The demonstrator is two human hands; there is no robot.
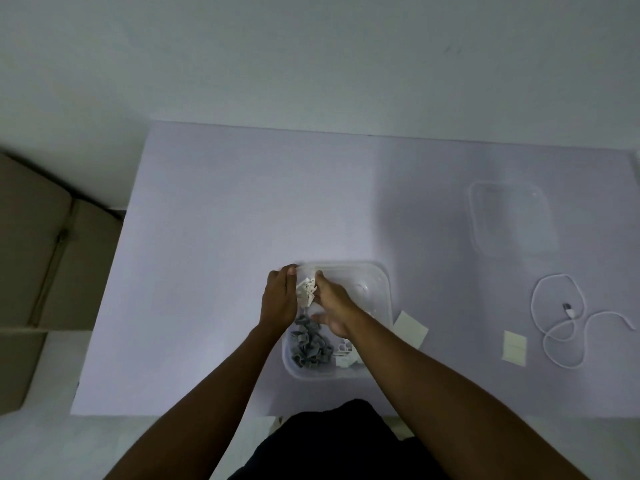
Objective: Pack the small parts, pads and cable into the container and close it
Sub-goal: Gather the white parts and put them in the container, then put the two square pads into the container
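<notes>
On table (207, 237), container (385, 284) holds grey clips (308, 345); left hand (278, 299) grips rim, grip of right hand (333, 306) unclear.

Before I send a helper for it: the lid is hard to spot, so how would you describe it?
On the pale table, look past the open container to the far right side. The lid lies flat there, beyond the coiled white cable. Unlike the cable, it is clear, a rounded rectangle showing only as a faint outline.
</notes>
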